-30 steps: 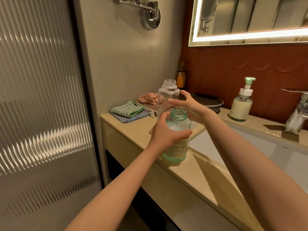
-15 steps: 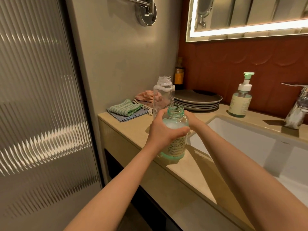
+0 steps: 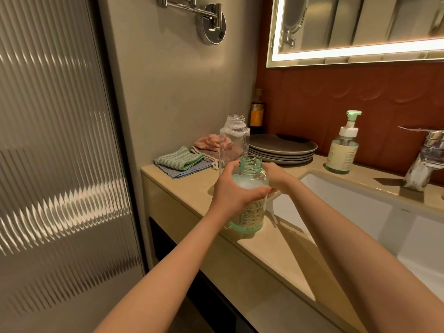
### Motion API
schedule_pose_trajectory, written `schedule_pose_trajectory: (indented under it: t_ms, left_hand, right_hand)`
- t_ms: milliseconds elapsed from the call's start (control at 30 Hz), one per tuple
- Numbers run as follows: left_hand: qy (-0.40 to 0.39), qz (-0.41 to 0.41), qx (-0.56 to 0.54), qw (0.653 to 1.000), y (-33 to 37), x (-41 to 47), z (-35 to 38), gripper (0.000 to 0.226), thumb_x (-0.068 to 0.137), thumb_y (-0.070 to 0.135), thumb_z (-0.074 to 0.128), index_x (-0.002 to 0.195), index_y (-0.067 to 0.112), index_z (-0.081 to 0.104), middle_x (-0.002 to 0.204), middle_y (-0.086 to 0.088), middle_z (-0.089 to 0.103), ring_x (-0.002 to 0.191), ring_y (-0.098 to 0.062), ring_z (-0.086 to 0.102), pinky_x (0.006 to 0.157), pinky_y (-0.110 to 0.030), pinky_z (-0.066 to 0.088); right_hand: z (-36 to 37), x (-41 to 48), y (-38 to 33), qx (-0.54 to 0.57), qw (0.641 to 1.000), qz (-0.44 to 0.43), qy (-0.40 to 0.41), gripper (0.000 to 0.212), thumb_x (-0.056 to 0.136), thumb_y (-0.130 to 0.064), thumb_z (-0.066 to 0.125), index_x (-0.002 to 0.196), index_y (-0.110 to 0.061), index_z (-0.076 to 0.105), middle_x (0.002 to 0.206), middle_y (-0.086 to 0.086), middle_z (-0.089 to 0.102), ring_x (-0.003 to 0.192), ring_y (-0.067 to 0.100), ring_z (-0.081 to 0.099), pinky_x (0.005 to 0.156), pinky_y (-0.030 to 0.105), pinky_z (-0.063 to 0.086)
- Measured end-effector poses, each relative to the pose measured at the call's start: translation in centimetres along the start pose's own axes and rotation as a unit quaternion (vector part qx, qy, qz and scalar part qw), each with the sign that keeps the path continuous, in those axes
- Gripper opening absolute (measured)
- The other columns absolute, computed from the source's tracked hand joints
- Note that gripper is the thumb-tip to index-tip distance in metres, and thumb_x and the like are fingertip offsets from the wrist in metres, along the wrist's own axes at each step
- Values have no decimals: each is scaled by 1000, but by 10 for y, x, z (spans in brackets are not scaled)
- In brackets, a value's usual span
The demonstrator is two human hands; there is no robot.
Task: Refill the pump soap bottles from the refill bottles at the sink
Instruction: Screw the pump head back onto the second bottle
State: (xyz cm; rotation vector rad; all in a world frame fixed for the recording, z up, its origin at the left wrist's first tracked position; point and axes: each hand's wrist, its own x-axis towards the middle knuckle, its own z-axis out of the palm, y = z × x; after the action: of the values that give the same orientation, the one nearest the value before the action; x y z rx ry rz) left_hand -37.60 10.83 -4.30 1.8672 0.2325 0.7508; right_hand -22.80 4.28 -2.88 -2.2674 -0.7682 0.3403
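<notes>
My left hand (image 3: pixel 233 191) grips an open green-tinted soap bottle (image 3: pixel 249 212) with a printed label, upright at the counter's front edge, its pump off. My right hand (image 3: pixel 278 176) sits low behind that bottle's shoulder, with its fingers hidden by the bottle. A whitish piece shows just under that hand, and I cannot tell whether the hand holds it. A clear bottle (image 3: pixel 234 140) without a cap stands just behind, looking empty. A second soap bottle with a green pump (image 3: pixel 342 152) stands at the back of the counter near the faucet.
The white sink basin (image 3: pixel 360 212) lies right of my hands, with the chrome faucet (image 3: pixel 425 159) at its far right. Stacked grey plates (image 3: pixel 283 147), folded cloths (image 3: pixel 182 162) and a dark bottle (image 3: pixel 257 114) fill the back left corner. A ribbed glass door (image 3: pixel 60 164) stands on the left.
My right hand has come down from the top of the clear bottle to a spot low behind the green-tinted bottle. My left hand keeps its grip and the bottle stays put.
</notes>
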Motion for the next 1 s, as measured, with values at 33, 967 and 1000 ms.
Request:
schedule_pose_trajectory:
  t_ms: [33, 967, 1000]
  left_hand:
    - [0, -1, -1, 1000, 0, 0, 0, 70, 65, 19, 83, 124, 18, 45, 107, 5, 54, 99, -12, 52, 75, -18, 41]
    - [8, -24, 1, 1000, 6, -3, 3, 68, 66, 25, 82, 124, 17, 46, 110, 3, 54, 106, -17, 51, 84, -28, 40]
    - [7, -24, 0, 1000, 7, -3, 3, 70, 66, 25, 82, 125, 17, 45, 110, 3, 54, 106, -16, 50, 84, -28, 40]
  right_hand:
    - [-3, -3, -1, 23, 1000, 8, 0, 46, 88, 2, 54, 131, -15, 50, 127, 14, 53, 99, 30, 60, 58, 29, 54]
    - [-75, -89, -101, 91, 874, -318, 356, 29, 84, -15, 64, 112, -11, 56, 120, 7, 56, 107, 15, 49, 88, 23, 47]
    - [-69, -89, -96, 75, 879, -322, 344, 29, 84, -14, 64, 112, -10, 56, 119, 7, 55, 104, 14, 50, 84, 15, 47]
